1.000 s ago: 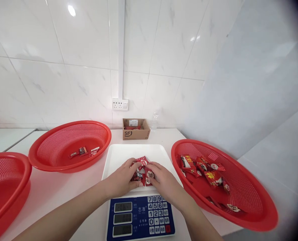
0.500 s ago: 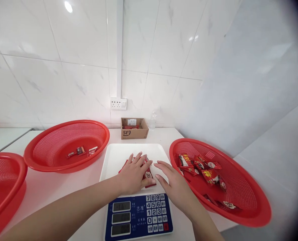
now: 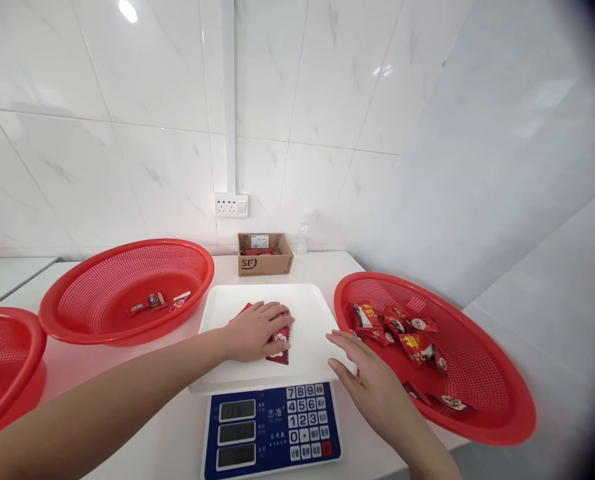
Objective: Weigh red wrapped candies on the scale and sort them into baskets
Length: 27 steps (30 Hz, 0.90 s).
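Note:
A white tray [image 3: 312, 307] tops the digital scale, whose blue keypad panel [image 3: 272, 433] faces me. Red-wrapped KitKat packets [image 3: 279, 353] lie on the left half of the tray, partly covered. My left hand [image 3: 255, 331] rests on them, fingers together and curled over the top, thumb against the near packet. By the tray's right edge is my right hand [image 3: 365, 370], with fingers apart and nothing in it. Its fingertips point towards the packets, some distance away. What lies beneath my left palm is hidden.
On the right, a red plastic basket [image 3: 497, 360] holds several red snack packets [image 3: 417, 347]. Another red basket [image 3: 112, 267] at left contains a few small packets. A third basket [image 3: 12, 320] is cut off. Behind the scale stand a cardboard box [image 3: 265, 265] and clear bottle [image 3: 301, 240].
My left hand's spread fingers have drawn together, and the hand has shifted left with the packets. My right hand has moved right, away from them. The tray's front edge now sits lower over the panel.

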### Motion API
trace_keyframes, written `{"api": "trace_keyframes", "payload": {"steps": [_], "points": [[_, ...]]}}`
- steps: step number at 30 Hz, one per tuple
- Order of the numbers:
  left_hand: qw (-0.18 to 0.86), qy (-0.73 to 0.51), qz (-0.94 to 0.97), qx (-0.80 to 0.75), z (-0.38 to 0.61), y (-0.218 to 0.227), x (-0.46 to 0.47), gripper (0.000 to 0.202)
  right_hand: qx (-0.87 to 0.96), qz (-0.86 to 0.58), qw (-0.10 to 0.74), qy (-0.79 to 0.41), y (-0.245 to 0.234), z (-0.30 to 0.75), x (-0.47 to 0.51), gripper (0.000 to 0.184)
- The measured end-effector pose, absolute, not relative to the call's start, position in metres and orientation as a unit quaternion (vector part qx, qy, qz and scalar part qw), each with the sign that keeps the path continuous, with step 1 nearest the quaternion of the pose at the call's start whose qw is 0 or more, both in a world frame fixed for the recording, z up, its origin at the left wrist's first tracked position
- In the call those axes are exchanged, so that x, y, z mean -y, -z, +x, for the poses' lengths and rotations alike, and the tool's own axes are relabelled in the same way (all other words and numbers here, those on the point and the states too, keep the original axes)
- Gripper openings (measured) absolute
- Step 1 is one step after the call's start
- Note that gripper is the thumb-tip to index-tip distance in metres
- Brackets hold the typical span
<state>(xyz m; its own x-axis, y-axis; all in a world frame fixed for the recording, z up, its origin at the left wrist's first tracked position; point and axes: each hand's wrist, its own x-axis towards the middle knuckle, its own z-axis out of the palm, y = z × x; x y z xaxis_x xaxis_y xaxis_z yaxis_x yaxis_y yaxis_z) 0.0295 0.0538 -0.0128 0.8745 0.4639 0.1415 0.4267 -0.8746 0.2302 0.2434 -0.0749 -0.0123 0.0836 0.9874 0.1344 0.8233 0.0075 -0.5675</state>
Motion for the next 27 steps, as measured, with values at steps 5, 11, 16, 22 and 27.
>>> {"api": "trace_keyframes", "payload": {"steps": [5,11,16,22,27], "points": [[0.129,-0.069,0.955,-0.256,0.011,0.007,-0.062,0.061,0.659,-0.691,0.252,-0.161,0.015,0.243,0.08,0.043],[0.131,-0.035,0.907,-0.4,0.012,0.011,-0.058,0.074,0.668,-0.688,0.227,-0.17,0.019,0.241,0.082,0.046],[0.122,-0.027,0.874,-0.469,0.033,0.012,-0.041,0.076,0.67,-0.686,0.228,-0.168,0.022,0.241,0.082,0.046],[0.114,-0.021,0.919,-0.378,0.04,0.015,-0.046,0.071,0.673,-0.687,0.225,-0.158,0.018,0.242,0.087,0.046],[0.134,-0.003,0.965,-0.227,0.023,0.003,-0.068,0.068,0.667,-0.692,0.226,-0.158,0.015,0.246,0.09,0.045]]}}
